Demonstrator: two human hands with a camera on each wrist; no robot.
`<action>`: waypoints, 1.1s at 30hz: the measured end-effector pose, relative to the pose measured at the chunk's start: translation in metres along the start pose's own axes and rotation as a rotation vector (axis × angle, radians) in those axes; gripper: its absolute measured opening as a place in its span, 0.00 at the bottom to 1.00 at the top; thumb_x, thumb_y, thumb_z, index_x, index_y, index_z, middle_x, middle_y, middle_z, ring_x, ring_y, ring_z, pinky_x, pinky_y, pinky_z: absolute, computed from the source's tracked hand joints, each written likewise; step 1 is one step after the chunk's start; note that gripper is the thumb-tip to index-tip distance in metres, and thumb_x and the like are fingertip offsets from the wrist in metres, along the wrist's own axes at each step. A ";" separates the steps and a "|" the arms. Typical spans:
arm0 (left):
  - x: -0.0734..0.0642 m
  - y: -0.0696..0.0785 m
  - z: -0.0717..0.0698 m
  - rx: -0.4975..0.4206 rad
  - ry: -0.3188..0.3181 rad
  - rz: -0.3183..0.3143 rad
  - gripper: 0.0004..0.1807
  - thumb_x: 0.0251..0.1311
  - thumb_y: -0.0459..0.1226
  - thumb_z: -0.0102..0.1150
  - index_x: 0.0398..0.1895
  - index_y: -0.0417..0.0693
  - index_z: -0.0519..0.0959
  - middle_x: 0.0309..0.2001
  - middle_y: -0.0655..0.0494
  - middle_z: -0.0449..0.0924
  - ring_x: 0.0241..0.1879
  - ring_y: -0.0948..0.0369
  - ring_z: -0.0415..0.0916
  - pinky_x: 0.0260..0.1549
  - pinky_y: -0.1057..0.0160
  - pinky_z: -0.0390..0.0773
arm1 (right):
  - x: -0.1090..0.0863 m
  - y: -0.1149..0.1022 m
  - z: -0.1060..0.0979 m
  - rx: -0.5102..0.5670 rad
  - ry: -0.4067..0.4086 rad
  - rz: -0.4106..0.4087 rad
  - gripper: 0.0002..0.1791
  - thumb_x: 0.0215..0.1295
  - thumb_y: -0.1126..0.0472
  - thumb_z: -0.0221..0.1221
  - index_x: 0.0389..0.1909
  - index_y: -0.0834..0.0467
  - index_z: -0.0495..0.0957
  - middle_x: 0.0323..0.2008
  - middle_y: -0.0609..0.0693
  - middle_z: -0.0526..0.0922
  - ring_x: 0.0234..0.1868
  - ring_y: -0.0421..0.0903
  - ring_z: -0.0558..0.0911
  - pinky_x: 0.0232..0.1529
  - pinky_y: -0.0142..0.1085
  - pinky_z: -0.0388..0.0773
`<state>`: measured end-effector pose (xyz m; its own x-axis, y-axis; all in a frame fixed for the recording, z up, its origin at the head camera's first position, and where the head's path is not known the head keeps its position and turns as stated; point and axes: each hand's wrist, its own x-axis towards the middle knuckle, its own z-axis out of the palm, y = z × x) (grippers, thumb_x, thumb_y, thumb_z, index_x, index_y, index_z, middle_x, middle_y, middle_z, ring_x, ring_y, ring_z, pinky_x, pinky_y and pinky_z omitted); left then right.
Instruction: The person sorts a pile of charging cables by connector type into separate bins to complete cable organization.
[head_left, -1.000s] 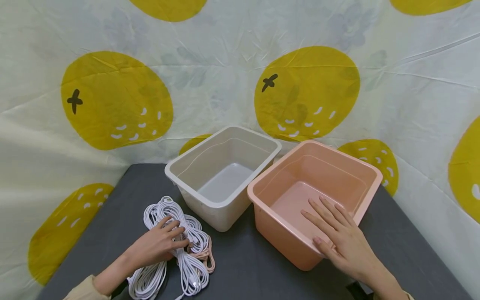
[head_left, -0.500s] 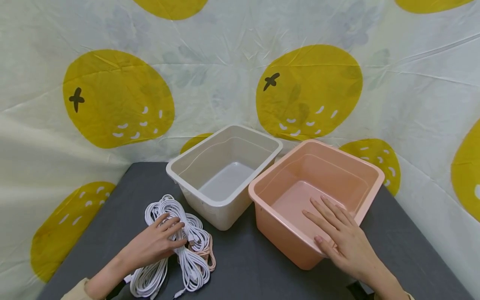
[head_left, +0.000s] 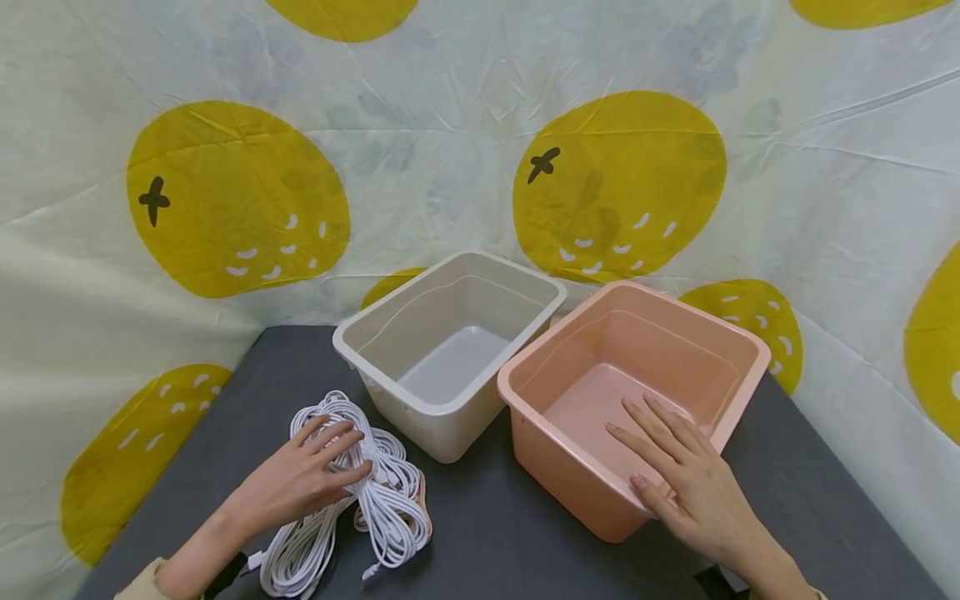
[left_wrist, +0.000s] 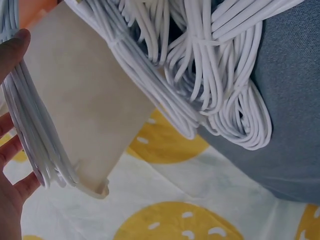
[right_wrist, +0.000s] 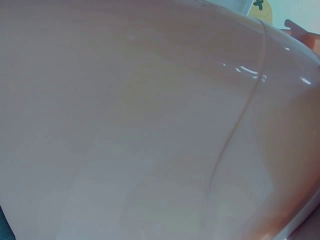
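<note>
My left hand (head_left: 300,479) is over a heap of coiled white cables (head_left: 288,554) at the front left. In the left wrist view, its thumb and fingers (left_wrist: 12,151) grip one tied bundle of white cable (left_wrist: 37,120), apart from the other coils (left_wrist: 200,65). A peach cable (head_left: 362,521) peeks out beneath the white ones, mostly covered. On the near rim of the pink basin (head_left: 558,479) rests my right hand (head_left: 686,487), fingers straight and spread over the inside. The right wrist view is filled by the basin's pale wall (right_wrist: 125,125).
A beige basin (head_left: 446,433) stands behind the cables, close against the pink one's left side. Both stand on a dark table (head_left: 495,550). A white cloth with yellow fruit shapes (head_left: 420,167) hangs behind and down both sides.
My left hand has turned slightly and taken hold of a white cable bundle, whose lower end has shifted right over the peach cable. The right hand stays on the pink basin.
</note>
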<state>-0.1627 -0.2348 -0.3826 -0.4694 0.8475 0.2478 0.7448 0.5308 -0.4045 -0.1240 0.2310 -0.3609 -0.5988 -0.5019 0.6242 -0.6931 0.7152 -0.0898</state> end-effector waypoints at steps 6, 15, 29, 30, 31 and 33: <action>0.000 -0.002 -0.005 -0.010 0.075 -0.019 0.17 0.58 0.55 0.46 0.47 0.65 0.75 0.51 0.51 0.74 0.52 0.51 0.67 0.53 0.49 0.58 | -0.001 0.001 0.001 -0.010 0.027 -0.024 0.24 0.65 0.45 0.42 0.56 0.53 0.71 0.65 0.54 0.61 0.69 0.49 0.52 0.68 0.33 0.37; 0.003 -0.005 -0.019 0.012 0.149 -0.074 0.32 0.65 0.54 0.12 0.46 0.64 0.75 0.50 0.48 0.74 0.52 0.50 0.67 0.60 0.51 0.50 | -0.001 0.001 0.001 -0.042 0.009 -0.010 0.26 0.66 0.43 0.39 0.57 0.51 0.70 0.66 0.53 0.60 0.69 0.50 0.52 0.68 0.35 0.36; 0.009 -0.018 -0.049 0.008 0.299 -0.112 0.27 0.66 0.55 0.22 0.46 0.60 0.76 0.49 0.45 0.73 0.53 0.48 0.63 0.67 0.55 0.41 | -0.002 -0.001 0.001 -0.038 0.002 0.005 0.25 0.65 0.44 0.40 0.57 0.51 0.70 0.65 0.53 0.60 0.69 0.50 0.52 0.69 0.35 0.36; 0.009 -0.020 -0.051 0.012 0.309 -0.112 0.27 0.66 0.55 0.23 0.46 0.60 0.76 0.48 0.45 0.73 0.52 0.48 0.64 0.66 0.54 0.42 | -0.002 -0.001 0.001 -0.037 -0.002 0.009 0.25 0.65 0.44 0.40 0.57 0.51 0.70 0.66 0.53 0.60 0.69 0.50 0.52 0.69 0.35 0.36; 0.010 -0.022 -0.053 0.016 0.315 -0.112 0.27 0.65 0.54 0.23 0.46 0.59 0.76 0.48 0.45 0.73 0.52 0.48 0.63 0.66 0.54 0.42 | -0.002 -0.001 0.001 -0.037 -0.008 0.014 0.25 0.65 0.44 0.41 0.57 0.51 0.70 0.66 0.52 0.60 0.69 0.50 0.52 0.69 0.35 0.36; 0.010 -0.027 -0.057 0.015 0.327 -0.114 0.26 0.65 0.55 0.25 0.46 0.58 0.76 0.48 0.44 0.72 0.52 0.47 0.63 0.67 0.55 0.41 | -0.002 -0.001 0.000 -0.034 -0.016 0.024 0.24 0.65 0.44 0.42 0.57 0.50 0.70 0.66 0.52 0.60 0.69 0.49 0.51 0.69 0.35 0.36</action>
<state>-0.1605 -0.2405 -0.3189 -0.3705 0.7406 0.5605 0.6880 0.6242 -0.3700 -0.1222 0.2314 -0.3626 -0.6218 -0.4920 0.6094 -0.6644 0.7434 -0.0777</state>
